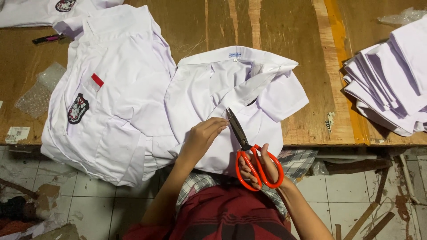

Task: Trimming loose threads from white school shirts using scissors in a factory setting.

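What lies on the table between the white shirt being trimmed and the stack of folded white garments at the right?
In the head view, only bare wooden tabletop separates the white shirt from the folded white stack; a small paper tag lies near its front edge.

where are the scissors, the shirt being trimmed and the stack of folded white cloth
scissors (253,160): head view, on the pivot above the orange handles
white shirt (267,95): head view, on its right sleeve
stack of folded white cloth (396,84): head view, middle of the pile

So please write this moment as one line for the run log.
left hand: pinches white shirt | right hand: holds orange-handled scissors, blades near pinch | wooden table: shirt stack at right
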